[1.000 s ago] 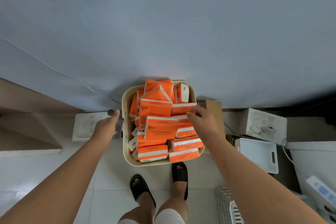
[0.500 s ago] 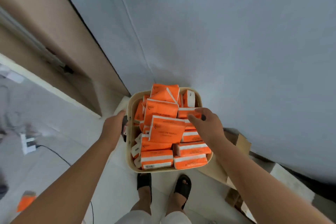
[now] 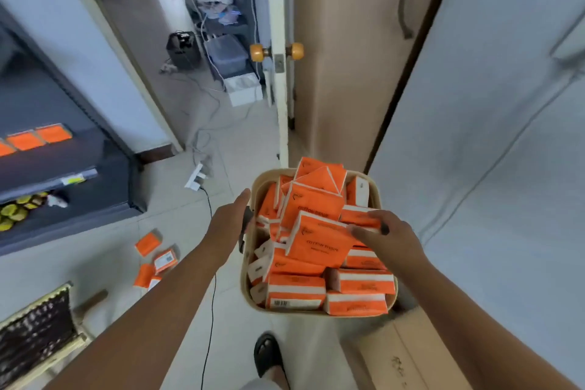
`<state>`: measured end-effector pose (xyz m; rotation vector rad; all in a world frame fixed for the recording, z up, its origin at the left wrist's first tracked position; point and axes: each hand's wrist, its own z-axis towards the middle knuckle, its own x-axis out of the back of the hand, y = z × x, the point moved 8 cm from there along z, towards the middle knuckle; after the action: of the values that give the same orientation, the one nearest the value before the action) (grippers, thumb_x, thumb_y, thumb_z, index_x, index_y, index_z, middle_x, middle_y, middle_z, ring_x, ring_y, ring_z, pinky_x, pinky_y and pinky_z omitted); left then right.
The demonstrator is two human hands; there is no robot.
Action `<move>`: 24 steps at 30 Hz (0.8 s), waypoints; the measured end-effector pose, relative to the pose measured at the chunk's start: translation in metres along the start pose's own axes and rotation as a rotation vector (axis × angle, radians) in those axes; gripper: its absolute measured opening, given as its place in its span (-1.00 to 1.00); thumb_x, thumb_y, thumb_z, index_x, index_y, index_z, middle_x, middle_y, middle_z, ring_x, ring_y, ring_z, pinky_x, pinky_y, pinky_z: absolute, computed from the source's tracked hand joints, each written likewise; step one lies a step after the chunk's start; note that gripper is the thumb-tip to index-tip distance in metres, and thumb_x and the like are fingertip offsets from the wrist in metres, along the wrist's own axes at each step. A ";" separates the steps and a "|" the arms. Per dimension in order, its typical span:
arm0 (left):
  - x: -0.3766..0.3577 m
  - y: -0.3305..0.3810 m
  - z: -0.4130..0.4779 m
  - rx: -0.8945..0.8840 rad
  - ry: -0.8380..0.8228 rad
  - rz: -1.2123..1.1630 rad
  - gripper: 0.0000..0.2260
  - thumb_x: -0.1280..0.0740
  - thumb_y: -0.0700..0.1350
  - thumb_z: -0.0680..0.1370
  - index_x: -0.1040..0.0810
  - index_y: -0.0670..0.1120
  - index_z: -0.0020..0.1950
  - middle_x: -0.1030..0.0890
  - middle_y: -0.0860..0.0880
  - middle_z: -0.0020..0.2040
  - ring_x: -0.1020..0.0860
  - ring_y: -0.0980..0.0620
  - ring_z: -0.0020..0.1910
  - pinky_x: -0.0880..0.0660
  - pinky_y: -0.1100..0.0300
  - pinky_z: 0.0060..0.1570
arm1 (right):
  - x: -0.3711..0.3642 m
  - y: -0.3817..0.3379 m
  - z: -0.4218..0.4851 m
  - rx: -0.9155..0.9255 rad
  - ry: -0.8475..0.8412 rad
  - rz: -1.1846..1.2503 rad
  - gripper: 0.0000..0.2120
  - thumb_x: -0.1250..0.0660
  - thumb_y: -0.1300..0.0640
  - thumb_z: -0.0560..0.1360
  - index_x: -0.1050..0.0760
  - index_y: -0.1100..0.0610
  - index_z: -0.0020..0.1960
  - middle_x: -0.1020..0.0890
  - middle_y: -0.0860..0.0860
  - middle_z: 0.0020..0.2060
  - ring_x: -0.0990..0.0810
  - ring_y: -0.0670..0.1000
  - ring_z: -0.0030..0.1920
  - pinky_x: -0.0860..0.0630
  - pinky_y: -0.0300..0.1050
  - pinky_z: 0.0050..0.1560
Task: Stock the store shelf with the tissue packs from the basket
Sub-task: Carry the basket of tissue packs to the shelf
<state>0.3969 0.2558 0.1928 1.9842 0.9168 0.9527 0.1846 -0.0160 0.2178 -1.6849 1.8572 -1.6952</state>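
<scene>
As left hand (image 3: 227,226) and right hand (image 3: 394,242) grip its sides, the basket (image 3: 263,177) of tissue packs (image 3: 318,242) sits between them

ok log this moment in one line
basket: full of tissue packs, held up | left hand: grips left side | right hand: grips right side, over packs

Pale tiled floor (image 3: 177,225), blue-grey wall (image 3: 490,104), open white door (image 3: 276,9) with orange knobs (image 3: 257,52).
</scene>
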 end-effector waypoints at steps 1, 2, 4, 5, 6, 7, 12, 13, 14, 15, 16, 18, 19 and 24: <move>0.020 0.000 0.005 0.013 0.024 -0.026 -0.40 -0.14 0.29 0.66 -0.46 -0.16 -0.34 -0.45 -0.17 -0.35 -0.44 -0.09 -0.35 -0.43 0.07 -0.12 | -0.013 -0.020 0.007 0.031 -0.037 -0.016 -0.38 -0.50 -0.35 0.39 -0.45 -0.17 0.36 -0.61 -0.13 0.15 -0.63 -0.06 0.07 -0.62 0.00 0.11; 0.040 0.000 0.009 0.029 0.046 -0.043 -0.39 -0.14 0.31 0.64 -0.46 -0.15 -0.36 -0.46 -0.17 -0.35 -0.45 -0.10 -0.35 -0.45 0.06 -0.11 | -0.027 -0.038 0.015 0.055 -0.071 -0.018 -0.38 -0.53 -0.32 0.38 -0.44 -0.17 0.35 -0.62 -0.14 0.14 -0.64 -0.05 0.08 -0.62 0.01 0.13; 0.077 -0.002 0.016 0.053 0.091 -0.058 -0.39 -0.15 0.35 0.60 -0.49 -0.16 -0.31 -0.49 -0.18 -0.33 -0.48 -0.12 -0.35 -0.49 0.06 -0.15 | -0.054 -0.074 0.028 0.090 -0.146 -0.005 -0.39 -0.57 -0.27 0.36 -0.44 -0.17 0.33 -0.62 -0.16 0.13 -0.64 -0.05 0.10 -0.61 0.02 0.13; 0.095 -0.002 0.017 0.059 0.121 -0.070 -0.38 -0.16 0.39 0.55 -0.51 -0.16 -0.28 -0.50 -0.18 -0.32 -0.48 -0.13 -0.34 -0.49 0.07 -0.19 | -0.067 -0.091 0.034 0.110 -0.178 -0.004 -0.38 -0.59 -0.26 0.35 -0.44 -0.17 0.32 -0.62 -0.16 0.13 -0.64 -0.05 0.10 -0.60 0.01 0.12; 0.112 -0.002 0.018 0.064 0.151 -0.089 -0.36 -0.17 0.43 0.47 -0.51 -0.16 -0.27 -0.51 -0.18 -0.32 -0.48 -0.13 -0.35 -0.48 0.07 -0.21 | -0.081 -0.106 0.039 0.127 -0.207 -0.007 -0.35 -0.60 -0.26 0.33 -0.44 -0.17 0.32 -0.62 -0.15 0.14 -0.64 -0.05 0.11 -0.61 0.02 0.12; 0.129 -0.004 0.019 0.063 0.180 -0.110 -0.35 -0.17 0.46 0.39 -0.50 -0.16 -0.30 -0.51 -0.18 -0.33 -0.48 -0.12 -0.37 -0.47 0.06 -0.21 | -0.094 -0.120 0.046 0.134 -0.231 -0.011 -0.32 -0.62 -0.26 0.31 -0.44 -0.15 0.33 -0.62 -0.14 0.14 -0.65 -0.04 0.11 -0.62 0.04 0.14; 0.200 -0.021 0.020 0.076 0.305 -0.197 -0.33 -0.17 0.51 0.38 -0.48 -0.13 -0.31 -0.50 -0.17 -0.35 -0.46 -0.11 -0.37 -0.46 -0.01 -0.14 | -0.158 -0.181 0.084 0.213 -0.338 -0.076 -0.08 -0.60 -0.46 0.11 -0.47 -0.15 0.38 -0.67 -0.14 0.14 -0.69 -0.03 0.11 -0.65 0.14 0.18; 0.213 -0.026 0.020 0.076 0.340 -0.231 -0.34 -0.19 0.49 0.41 -0.51 -0.14 -0.29 -0.51 -0.16 -0.35 -0.46 -0.10 -0.36 -0.45 0.00 -0.15 | -0.172 -0.194 0.092 0.247 -0.369 -0.100 -0.08 -0.58 -0.50 0.11 -0.48 -0.16 0.37 -0.69 -0.15 0.13 -0.70 -0.03 0.09 -0.65 0.14 0.18; 0.225 -0.029 0.020 0.071 0.375 -0.257 -0.36 -0.21 0.45 0.47 -0.53 -0.15 -0.28 -0.52 -0.16 -0.35 -0.47 -0.09 -0.36 -0.45 0.00 -0.15 | -0.186 -0.208 0.099 0.277 -0.407 -0.116 -0.12 -0.59 -0.48 0.14 -0.49 -0.16 0.36 -0.70 -0.15 0.11 -0.71 -0.04 0.08 -0.66 0.14 0.16; 0.236 -0.031 0.019 0.072 0.407 -0.281 -0.38 -0.22 0.41 0.52 -0.54 -0.16 -0.28 -0.54 -0.16 -0.36 -0.49 -0.08 -0.37 -0.46 0.00 -0.14 | -0.199 -0.222 0.103 0.287 -0.441 -0.116 -0.19 -0.62 -0.42 0.18 -0.50 -0.17 0.33 -0.70 -0.15 0.10 -0.71 -0.03 0.07 -0.67 0.13 0.13; 0.246 -0.035 0.018 0.078 0.434 -0.306 -0.35 -0.22 0.40 0.53 -0.56 -0.20 -0.28 -0.55 -0.17 -0.36 -0.50 -0.08 -0.38 -0.47 -0.01 -0.15 | -0.211 -0.237 0.106 0.297 -0.471 -0.107 -0.25 -0.64 -0.36 0.21 -0.50 -0.17 0.30 -0.70 -0.15 0.09 -0.71 -0.03 0.06 -0.68 0.11 0.11; 0.262 -0.042 0.017 0.091 0.481 -0.345 -0.24 -0.21 0.45 0.45 -0.56 -0.31 -0.24 -0.54 -0.22 -0.36 -0.50 -0.12 -0.39 -0.47 -0.03 -0.22 | -0.233 -0.266 0.114 0.331 -0.532 -0.097 -0.39 -0.66 -0.21 0.29 -0.51 -0.14 0.25 -0.68 -0.15 0.07 -0.69 -0.07 0.05 -0.67 0.01 0.05; 0.269 -0.044 0.017 0.088 0.513 -0.369 -0.22 -0.20 0.46 0.44 -0.56 -0.33 -0.23 -0.53 -0.23 -0.36 -0.49 -0.14 -0.39 -0.45 -0.04 -0.24 | -0.244 -0.280 0.117 0.352 -0.558 -0.102 -0.44 -0.66 -0.16 0.32 -0.51 -0.13 0.23 -0.67 -0.15 0.07 -0.67 -0.10 0.04 -0.64 -0.05 0.02; 0.298 -0.053 0.011 0.113 0.738 -0.495 -0.38 -0.20 0.34 0.50 -0.53 -0.25 -0.25 -0.48 -0.26 -0.37 -0.46 -0.14 -0.44 -0.43 -0.06 -0.29 | -0.293 -0.342 0.143 0.456 -0.684 -0.206 -0.43 -0.63 -0.15 0.35 -0.50 -0.12 0.27 -0.65 -0.17 0.05 -0.66 -0.14 0.01 -0.57 -0.17 -0.12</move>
<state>0.5313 0.5234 0.2358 1.3580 1.7925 1.3670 0.6044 0.1964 0.2597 -1.9442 0.9456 -1.2250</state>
